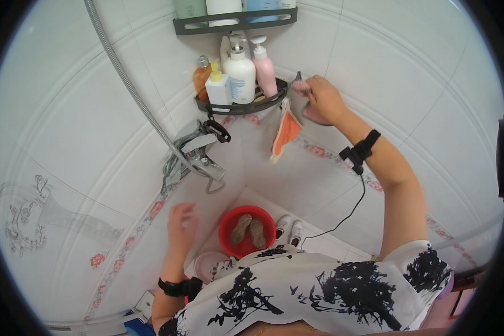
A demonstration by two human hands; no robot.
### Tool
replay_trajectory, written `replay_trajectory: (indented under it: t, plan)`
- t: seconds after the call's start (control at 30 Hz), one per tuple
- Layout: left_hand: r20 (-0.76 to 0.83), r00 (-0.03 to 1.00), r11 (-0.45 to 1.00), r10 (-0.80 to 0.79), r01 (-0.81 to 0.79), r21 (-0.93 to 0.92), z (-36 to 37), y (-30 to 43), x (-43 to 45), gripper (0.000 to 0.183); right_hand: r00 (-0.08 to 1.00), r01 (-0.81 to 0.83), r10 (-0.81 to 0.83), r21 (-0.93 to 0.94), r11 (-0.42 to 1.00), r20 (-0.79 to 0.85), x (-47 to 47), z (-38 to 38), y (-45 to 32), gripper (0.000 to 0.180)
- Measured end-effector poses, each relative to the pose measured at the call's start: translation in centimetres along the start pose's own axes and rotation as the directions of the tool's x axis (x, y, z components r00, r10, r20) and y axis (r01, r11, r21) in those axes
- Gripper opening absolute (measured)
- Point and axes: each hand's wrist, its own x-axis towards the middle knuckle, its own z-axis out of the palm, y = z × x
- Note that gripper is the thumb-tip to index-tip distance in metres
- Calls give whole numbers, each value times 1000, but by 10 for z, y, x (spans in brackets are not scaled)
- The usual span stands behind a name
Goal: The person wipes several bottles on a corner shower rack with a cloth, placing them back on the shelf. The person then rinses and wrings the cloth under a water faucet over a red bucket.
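My right hand [327, 98] is raised to the tiled wall, fingers closed on a pink cloth with grey edging [317, 115]. Part of the cloth shows above my fingers and part hangs below the hand; its exact shape is hidden. Left of it, an orange cloth with a pale border [287, 130] hangs from the lower corner shelf [243, 110]. My left hand [182, 227], slightly blurred, is in the air near the left wall with bent fingers and nothing in it. Below, a red plastic basin [223, 239] contains a pair of shoes [248, 231], soles up.
Pump bottles [239, 77] crowd the lower shelf, under a second shelf [235, 21] with more bottles. A metal shower hose [130, 88] runs down to the faucet [210, 166], draped with a grey cloth [172, 168]. White sneakers [289, 229] and a pink basin [208, 266] are on the floor.
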Motion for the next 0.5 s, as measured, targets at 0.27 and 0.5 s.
replay_trajectory:
  t: [0.27,0.5]
  plan:
    - [-11,982,981,188,-188,-43,-19,41,39,23,841,-366,135,735,-571,524,64,21,-177,17]
    - [121,986,994,111,-112,7,-28,28,18,23,734,82,625,878,-471,266,188,77,-247,35]
